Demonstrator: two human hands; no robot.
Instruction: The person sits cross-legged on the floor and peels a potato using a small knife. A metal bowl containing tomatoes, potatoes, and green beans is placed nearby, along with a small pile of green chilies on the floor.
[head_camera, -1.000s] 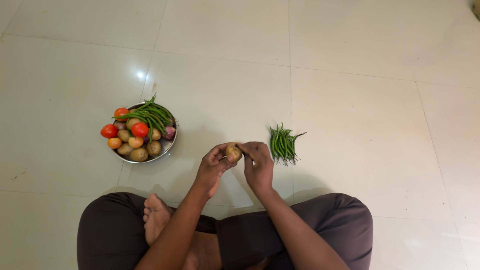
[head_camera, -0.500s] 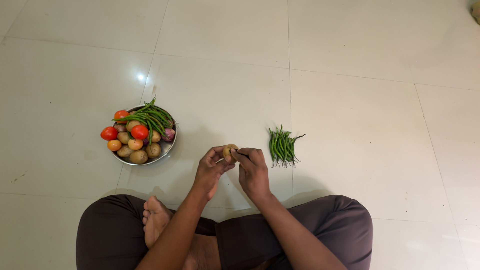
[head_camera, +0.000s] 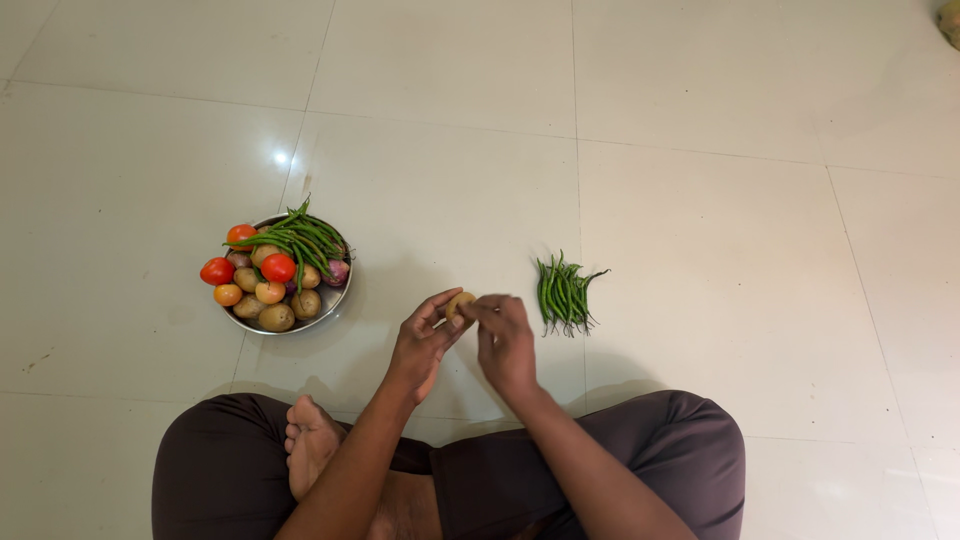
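Observation:
I sit cross-legged on a pale tiled floor. A small brown potato (head_camera: 459, 302) is pinched in the fingertips of my left hand (head_camera: 421, 343), just above the floor in front of my knees. My right hand (head_camera: 505, 340) touches the potato's right side with its fingertips; whether it holds something thin there I cannot tell. To the left stands a steel bowl (head_camera: 331, 296) heaped with potatoes, red tomatoes, an onion and green chillies. A small pile of green chillies (head_camera: 564, 290) lies on the floor just right of my right hand.
My bare foot (head_camera: 311, 440) and dark trousers (head_camera: 600, 470) fill the bottom of the view. Grout lines cross the glossy tiles, with a light reflection (head_camera: 280, 156) above the bowl.
Both hands have stayed in place around the potato. The right hand's fingers have shifted slightly over the potato, which has turned a little in the left fingertips.

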